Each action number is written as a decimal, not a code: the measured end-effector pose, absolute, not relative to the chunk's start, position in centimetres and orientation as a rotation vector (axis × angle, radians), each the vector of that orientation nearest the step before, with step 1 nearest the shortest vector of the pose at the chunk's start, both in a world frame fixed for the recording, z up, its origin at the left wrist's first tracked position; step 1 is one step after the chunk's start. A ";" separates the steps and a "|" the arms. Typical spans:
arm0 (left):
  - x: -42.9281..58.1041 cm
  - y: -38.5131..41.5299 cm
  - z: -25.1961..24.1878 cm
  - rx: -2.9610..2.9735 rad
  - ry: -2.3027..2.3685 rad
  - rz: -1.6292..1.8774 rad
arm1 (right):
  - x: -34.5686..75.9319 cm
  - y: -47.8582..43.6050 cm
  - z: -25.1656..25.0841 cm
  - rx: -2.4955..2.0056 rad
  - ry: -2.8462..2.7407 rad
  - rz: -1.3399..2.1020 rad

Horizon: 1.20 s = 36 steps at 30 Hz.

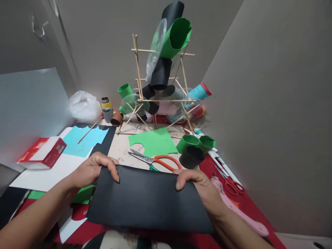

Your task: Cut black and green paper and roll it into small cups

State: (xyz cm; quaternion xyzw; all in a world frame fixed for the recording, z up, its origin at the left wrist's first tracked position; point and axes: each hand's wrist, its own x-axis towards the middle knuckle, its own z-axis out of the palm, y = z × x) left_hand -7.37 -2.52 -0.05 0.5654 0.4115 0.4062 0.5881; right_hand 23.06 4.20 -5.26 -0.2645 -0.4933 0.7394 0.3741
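Holding smooth black paper (150, 204) at six o'clock, near edge free, left hand (100, 169) pinching its ten o'clock corner, right hand (201, 188) its two, scissors (149, 159) just beyond at twelve, beige board (118, 148) showing at eleven, stick frame (166, 100) farther

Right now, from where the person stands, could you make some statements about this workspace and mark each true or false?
1. The left hand and right hand hold a flat, rectangular black sheet. True.
2. A thin wooden stick lies over cut light-blue paper. True.
3. That paper is right of the black sheet. False: it is to the left, farther away.
4. Metal scissors with orange and green handles lie beyond the black sheet. True.
5. The right hand grips those scissors. False: it grips the black sheet.
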 end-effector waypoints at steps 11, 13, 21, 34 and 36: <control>-9.7 -0.3 0.8 1.499 1.251 0.881 | 23.9 4.2 -3.2 -0.534 -1.802 1.334; -8.2 -0.2 2.1 1.662 1.374 0.944 | 23.7 4.3 -2.6 -0.466 -1.944 1.266; -3.5 1.3 3.0 1.646 0.876 0.352 | 21.5 5.2 -1.4 -0.196 -2.316 0.835; -3.0 5.4 -1.1 1.464 0.704 0.248 | 22.8 7.1 -0.6 -0.859 -2.166 1.164; -2.1 5.6 -1.4 1.599 0.671 0.214 | 21.9 7.2 -0.7 -0.789 -2.338 1.263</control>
